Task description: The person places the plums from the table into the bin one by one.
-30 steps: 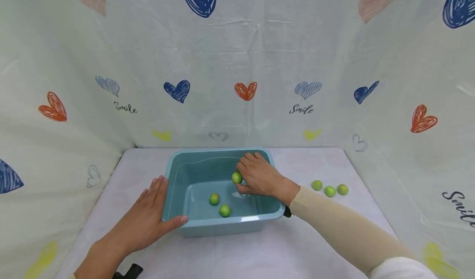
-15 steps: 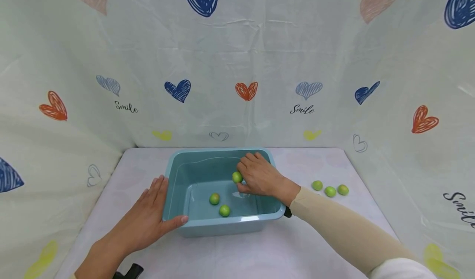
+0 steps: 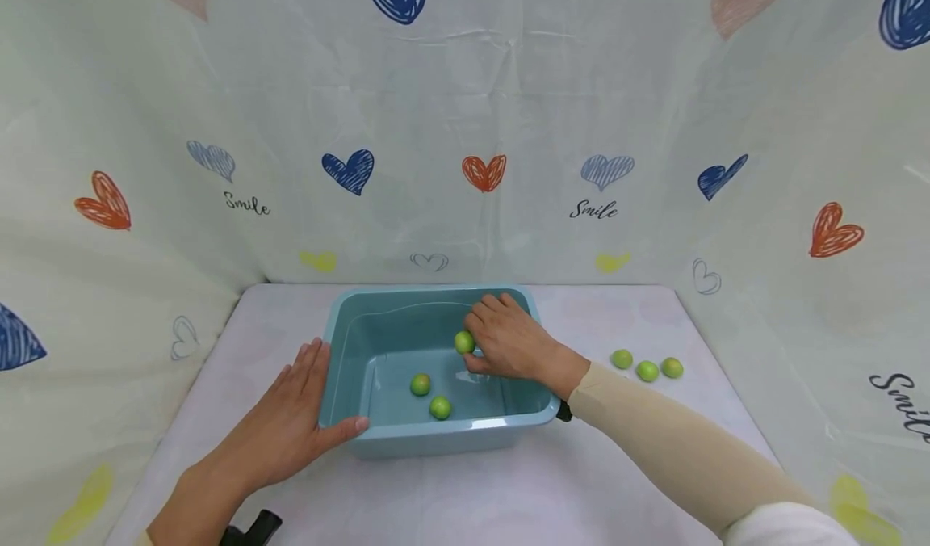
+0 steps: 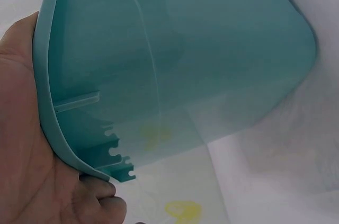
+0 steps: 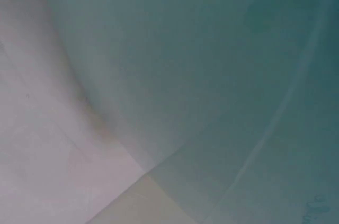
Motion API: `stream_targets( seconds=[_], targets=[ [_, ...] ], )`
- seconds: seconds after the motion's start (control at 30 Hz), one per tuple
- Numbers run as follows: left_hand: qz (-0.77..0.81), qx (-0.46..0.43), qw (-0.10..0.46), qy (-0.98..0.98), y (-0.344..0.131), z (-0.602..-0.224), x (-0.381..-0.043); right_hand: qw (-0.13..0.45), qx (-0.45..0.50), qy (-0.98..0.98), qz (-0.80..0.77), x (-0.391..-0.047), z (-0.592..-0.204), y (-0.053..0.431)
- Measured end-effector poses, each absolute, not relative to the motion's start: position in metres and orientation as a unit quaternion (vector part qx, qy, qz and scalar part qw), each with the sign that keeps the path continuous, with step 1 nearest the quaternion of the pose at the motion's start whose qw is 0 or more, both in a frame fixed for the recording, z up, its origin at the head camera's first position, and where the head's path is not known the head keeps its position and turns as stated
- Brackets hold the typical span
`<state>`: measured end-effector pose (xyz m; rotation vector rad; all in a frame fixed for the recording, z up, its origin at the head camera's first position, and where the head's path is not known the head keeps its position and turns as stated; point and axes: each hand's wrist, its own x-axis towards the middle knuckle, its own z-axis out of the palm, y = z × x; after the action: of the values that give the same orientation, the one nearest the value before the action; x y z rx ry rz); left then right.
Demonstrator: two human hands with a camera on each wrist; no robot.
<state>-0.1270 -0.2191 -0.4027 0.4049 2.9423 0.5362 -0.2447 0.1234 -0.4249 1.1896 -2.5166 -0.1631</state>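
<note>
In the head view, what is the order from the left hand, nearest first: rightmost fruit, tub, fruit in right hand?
1. Tub: touching the left hand.
2. Fruit in right hand: tub's right half.
3. Rightmost fruit: on table, right of tub.

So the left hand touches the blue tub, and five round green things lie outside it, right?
Not five: the head view shows three round green things lying outside the blue tub. The left hand does touch it.

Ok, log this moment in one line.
left hand: touching blue basin | right hand: holding green fruit inside basin | also in basin: two fruits | on table: three fruits
</note>
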Motion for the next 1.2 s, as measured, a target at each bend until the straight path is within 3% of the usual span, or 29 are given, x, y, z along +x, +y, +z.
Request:
stream_targets(
  seconds=[0.73,1.2],
  targets=[
    [0.179,0.144,0.058,0.972,-0.2156,-0.4017,-0.1297,0.175,0.413,-0.893,-0.043,-0.2447,-0.4235,0.1293],
    [0.173,0.137,0.059,0.974,-0.2181,-0.4018,-0.1254,0.244,0.387,-0.889,0.023,-0.2449,-0.4244,0.1278]
  ],
)
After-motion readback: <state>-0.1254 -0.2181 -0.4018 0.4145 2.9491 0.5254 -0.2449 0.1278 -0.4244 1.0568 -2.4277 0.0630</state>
